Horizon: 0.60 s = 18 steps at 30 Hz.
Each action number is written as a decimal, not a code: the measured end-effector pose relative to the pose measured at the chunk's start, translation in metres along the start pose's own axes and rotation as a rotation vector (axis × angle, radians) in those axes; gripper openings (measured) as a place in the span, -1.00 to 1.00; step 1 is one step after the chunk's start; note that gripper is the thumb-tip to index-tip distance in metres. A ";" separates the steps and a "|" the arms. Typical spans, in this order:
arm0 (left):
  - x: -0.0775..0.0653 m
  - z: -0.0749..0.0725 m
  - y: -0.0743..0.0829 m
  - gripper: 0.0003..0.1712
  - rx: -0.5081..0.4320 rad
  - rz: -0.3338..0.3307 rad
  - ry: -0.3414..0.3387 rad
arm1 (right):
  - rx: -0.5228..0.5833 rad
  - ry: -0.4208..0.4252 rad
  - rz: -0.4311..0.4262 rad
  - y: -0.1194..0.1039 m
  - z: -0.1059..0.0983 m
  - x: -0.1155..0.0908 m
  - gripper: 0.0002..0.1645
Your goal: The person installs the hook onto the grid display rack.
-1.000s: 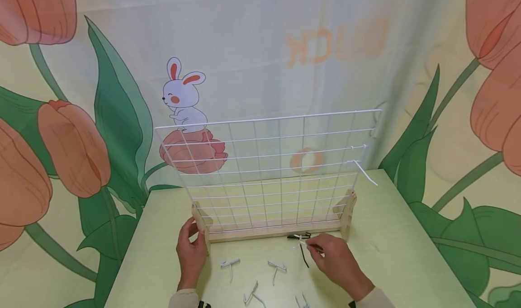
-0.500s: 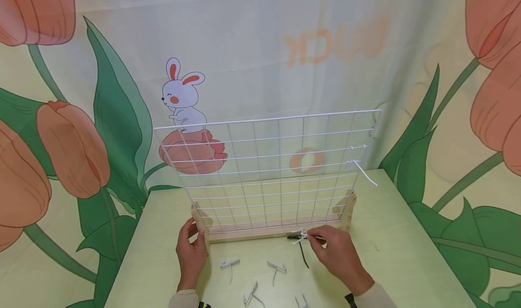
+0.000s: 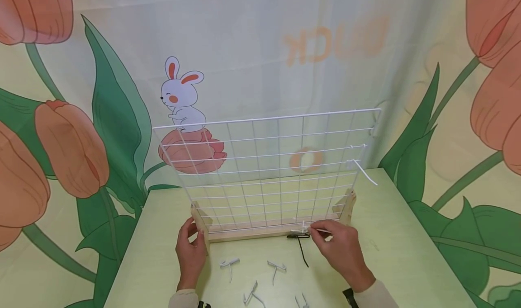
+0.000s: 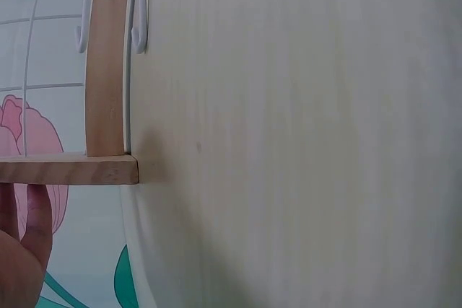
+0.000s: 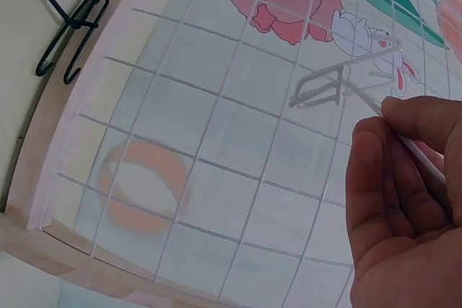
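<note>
A white wire grid panel (image 3: 277, 118) stands upright in a wooden stand (image 3: 248, 236) on the table. My left hand (image 3: 191, 256) grips the stand's left end piece, its fingers on the outer side and the thumb toward the front. Between thumb and index finger, my right hand (image 3: 339, 251) pinches a white wire hook (image 5: 339, 84) by its long prong. The hook's bracket faces the lower right part of the grid and overlaps it in the head view. Just below lies a black hook (image 3: 303, 252), against the stand's front rail.
Several white hooks lie on the table, such as one white hook (image 3: 230, 263) near the left hand and another white hook (image 3: 277, 266) at the middle. A mounted white hook (image 3: 365, 172) juts from the grid's right edge. Printed curtains (image 3: 244, 41) stand behind.
My right hand has moved up and slightly forward with the white hook, from over the black hook to the grid's lower wires. The left hand stays on the stand.
</note>
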<state>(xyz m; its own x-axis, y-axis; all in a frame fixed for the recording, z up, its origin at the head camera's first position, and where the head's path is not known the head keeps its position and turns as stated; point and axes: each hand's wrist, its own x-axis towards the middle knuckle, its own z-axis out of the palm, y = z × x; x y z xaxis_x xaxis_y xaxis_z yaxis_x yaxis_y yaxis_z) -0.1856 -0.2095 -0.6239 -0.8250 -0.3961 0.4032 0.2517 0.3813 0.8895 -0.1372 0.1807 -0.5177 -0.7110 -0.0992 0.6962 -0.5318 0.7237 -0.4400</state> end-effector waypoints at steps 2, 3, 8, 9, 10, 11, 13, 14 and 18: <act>-0.001 -0.002 0.011 -0.42 -0.004 0.006 -0.005 | 0.004 0.016 0.011 -0.002 -0.002 0.002 -0.79; -0.002 -0.003 0.015 -0.43 -0.002 0.011 -0.007 | 0.009 0.024 0.015 -0.004 -0.003 0.004 -0.79; -0.001 -0.002 0.007 -0.42 0.010 0.005 -0.006 | 0.039 0.070 0.023 -0.008 -0.009 0.009 -0.80; -0.001 -0.001 0.001 -0.42 0.010 -0.002 -0.004 | 0.047 0.084 0.023 -0.008 -0.010 0.010 -0.80; 0.000 0.000 -0.004 -0.42 0.013 -0.005 -0.003 | 0.054 0.097 0.022 -0.009 -0.010 0.011 -0.80; 0.000 0.000 -0.009 -0.42 0.018 -0.006 -0.002 | 0.060 0.109 0.021 -0.009 -0.011 0.012 -0.80; 0.001 0.000 -0.015 -0.42 0.028 0.003 -0.004 | 0.062 0.134 0.023 -0.010 -0.012 0.013 -0.80; 0.001 0.000 -0.017 -0.42 0.030 0.007 -0.007 | 0.063 0.146 0.023 -0.010 -0.012 0.014 -0.79; 0.003 -0.001 -0.022 -0.41 0.027 0.009 -0.024 | 0.070 0.183 0.008 -0.011 -0.015 0.017 -0.78</act>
<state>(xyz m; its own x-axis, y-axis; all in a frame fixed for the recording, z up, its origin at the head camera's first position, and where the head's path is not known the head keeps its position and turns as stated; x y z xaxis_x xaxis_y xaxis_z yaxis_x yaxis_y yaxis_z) -0.1926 -0.2200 -0.6417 -0.8347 -0.3725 0.4057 0.2459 0.4069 0.8797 -0.1367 0.1809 -0.4926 -0.6233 0.0368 0.7811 -0.5617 0.6739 -0.4799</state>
